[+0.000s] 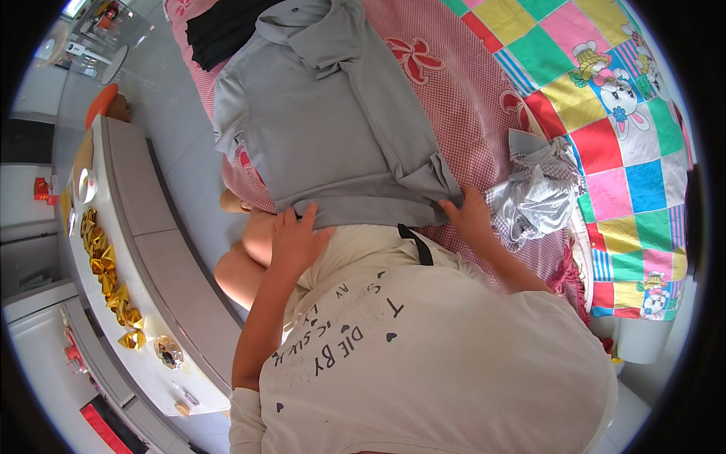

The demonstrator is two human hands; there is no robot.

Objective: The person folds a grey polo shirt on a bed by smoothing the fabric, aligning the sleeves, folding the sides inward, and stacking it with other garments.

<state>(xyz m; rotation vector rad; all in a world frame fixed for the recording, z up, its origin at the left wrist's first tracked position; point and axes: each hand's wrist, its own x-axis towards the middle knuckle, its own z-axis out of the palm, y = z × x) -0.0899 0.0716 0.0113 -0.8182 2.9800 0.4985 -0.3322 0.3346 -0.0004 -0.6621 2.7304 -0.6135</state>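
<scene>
A grey short-sleeved collared shirt (pixel 317 125) lies spread out on a pink-and-red patterned cover (pixel 459 85), its collar away from me and its hem at my lap. My left hand (pixel 299 235) rests on the hem's left corner, the fingers on the cloth. At the right corner, my right hand (pixel 468 215) has the hem edge between thumb and fingers. The hem is turned up in a band between the two hands. Folded black cloth (pixel 227 31) lies beside the collar, partly under the shirt.
Right of the shirt lies a crumpled silvery cloth (pixel 533 196), near a colourful checked quilt (pixel 601 136) with rabbit figures. On the left, a long white-topped table (pixel 153 386) holds gold folded-paper pieces (pixel 105 269), a white bowl (pixel 88 186) and a glass dish (pixel 168 350).
</scene>
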